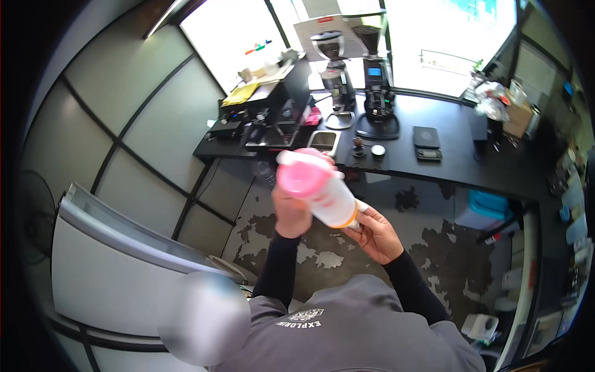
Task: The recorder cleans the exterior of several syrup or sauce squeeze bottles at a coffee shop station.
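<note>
A whitish translucent jar with a pink lid (325,197) is held tilted in front of me, its lid toward the upper left. An orange band runs round its lower end. My left hand (293,212) grips it below the lid; most of those fingers are hidden behind it. My right hand (375,234) is closed on the orange lower end, thumb and fingers pressed against it. The lid and the markings on the side are blurred.
Beyond my hands runs a black counter with an espresso machine (273,135), two coffee grinders (377,87), a small scale (427,144) and a tamper (358,147). A white chest freezer (118,260) stands at left. A blue-lidded box (486,208) sits under the counter at right.
</note>
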A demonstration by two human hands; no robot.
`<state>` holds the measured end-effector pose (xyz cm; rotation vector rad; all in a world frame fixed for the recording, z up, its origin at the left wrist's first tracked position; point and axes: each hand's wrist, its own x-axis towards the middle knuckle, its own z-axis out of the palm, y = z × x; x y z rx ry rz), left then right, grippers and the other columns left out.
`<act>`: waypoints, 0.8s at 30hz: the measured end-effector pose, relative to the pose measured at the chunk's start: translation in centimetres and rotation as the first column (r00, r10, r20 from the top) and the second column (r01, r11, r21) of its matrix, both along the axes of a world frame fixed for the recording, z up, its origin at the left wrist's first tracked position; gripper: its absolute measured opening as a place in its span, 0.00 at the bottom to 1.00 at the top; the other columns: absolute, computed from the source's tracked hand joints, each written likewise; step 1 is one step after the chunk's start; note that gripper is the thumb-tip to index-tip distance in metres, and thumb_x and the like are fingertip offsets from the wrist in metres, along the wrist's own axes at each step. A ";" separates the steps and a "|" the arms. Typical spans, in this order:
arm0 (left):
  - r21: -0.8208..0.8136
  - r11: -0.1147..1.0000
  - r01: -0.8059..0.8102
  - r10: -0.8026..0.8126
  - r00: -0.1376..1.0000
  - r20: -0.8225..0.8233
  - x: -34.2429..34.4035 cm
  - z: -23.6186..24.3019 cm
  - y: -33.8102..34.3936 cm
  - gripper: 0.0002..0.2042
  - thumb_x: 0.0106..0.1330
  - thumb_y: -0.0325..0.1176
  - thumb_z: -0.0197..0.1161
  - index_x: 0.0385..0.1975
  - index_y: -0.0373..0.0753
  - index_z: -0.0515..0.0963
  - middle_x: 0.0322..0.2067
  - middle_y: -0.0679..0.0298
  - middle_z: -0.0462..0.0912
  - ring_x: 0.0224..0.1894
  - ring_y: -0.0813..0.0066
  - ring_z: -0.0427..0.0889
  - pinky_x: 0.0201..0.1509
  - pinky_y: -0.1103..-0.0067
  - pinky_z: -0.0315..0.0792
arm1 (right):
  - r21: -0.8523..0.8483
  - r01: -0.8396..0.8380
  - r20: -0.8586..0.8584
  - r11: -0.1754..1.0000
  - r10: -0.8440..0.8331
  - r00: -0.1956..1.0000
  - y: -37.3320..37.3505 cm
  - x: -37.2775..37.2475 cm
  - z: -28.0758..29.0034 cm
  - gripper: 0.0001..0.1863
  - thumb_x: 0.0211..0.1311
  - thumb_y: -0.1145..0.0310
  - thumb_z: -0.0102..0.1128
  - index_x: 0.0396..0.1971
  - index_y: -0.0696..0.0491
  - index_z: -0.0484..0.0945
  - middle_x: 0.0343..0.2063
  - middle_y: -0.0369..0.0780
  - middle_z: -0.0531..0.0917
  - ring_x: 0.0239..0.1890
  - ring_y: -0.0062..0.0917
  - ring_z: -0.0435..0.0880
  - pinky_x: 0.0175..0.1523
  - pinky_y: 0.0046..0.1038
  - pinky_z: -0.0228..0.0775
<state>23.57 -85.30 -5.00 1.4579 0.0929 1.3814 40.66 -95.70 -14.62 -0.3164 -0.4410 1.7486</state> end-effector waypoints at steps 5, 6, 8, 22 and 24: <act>0.070 0.939 -0.338 0.345 0.928 -0.141 -6.1 -4.5 4.9 0.46 0.61 0.59 0.77 0.68 0.28 0.67 0.60 0.55 0.80 0.61 0.66 0.81 0.67 0.70 0.72 | -0.115 -0.148 -0.058 0.982 0.142 0.988 5.1 -4.5 -3.0 0.24 0.82 0.73 0.46 0.74 0.57 0.61 0.65 0.47 0.77 0.64 0.37 0.82 0.71 0.42 0.77; 0.063 0.927 -0.370 0.375 0.918 -0.127 -7.1 -4.6 6.0 0.46 0.62 0.59 0.76 0.68 0.28 0.67 0.60 0.55 0.80 0.61 0.66 0.81 0.67 0.70 0.72 | -0.110 -0.200 -0.078 0.974 0.192 0.978 5.7 -4.6 -3.8 0.24 0.82 0.73 0.45 0.73 0.57 0.62 0.65 0.47 0.78 0.65 0.37 0.81 0.72 0.42 0.76; 0.229 0.807 -0.544 0.590 0.765 -0.258 -9.1 -3.7 9.1 0.43 0.63 0.56 0.76 0.68 0.29 0.68 0.59 0.54 0.81 0.61 0.64 0.82 0.67 0.69 0.72 | -0.131 -0.245 -0.072 0.961 0.238 0.969 6.7 -4.5 -5.5 0.24 0.82 0.73 0.45 0.73 0.58 0.63 0.65 0.47 0.78 0.65 0.37 0.81 0.72 0.43 0.75; 0.386 0.535 -0.752 0.842 0.513 -0.168 -12.0 12.0 52.1 0.31 0.62 0.45 0.82 0.55 0.27 0.78 0.49 0.59 0.87 0.50 0.76 0.84 0.57 0.77 0.76 | -0.108 -0.061 0.056 0.992 0.067 0.996 26.7 2.8 -9.2 0.18 0.79 0.71 0.55 0.64 0.56 0.74 0.61 0.45 0.82 0.60 0.35 0.85 0.65 0.39 0.81; 0.388 0.415 -0.823 0.897 0.297 -0.328 -11.3 12.2 58.3 0.36 0.58 0.49 0.83 0.55 0.27 0.78 0.49 0.56 0.87 0.51 0.74 0.85 0.58 0.76 0.77 | -0.090 -0.027 0.094 0.996 0.036 0.995 30.8 4.1 -8.1 0.17 0.79 0.71 0.57 0.63 0.55 0.74 0.59 0.44 0.83 0.59 0.34 0.86 0.64 0.38 0.82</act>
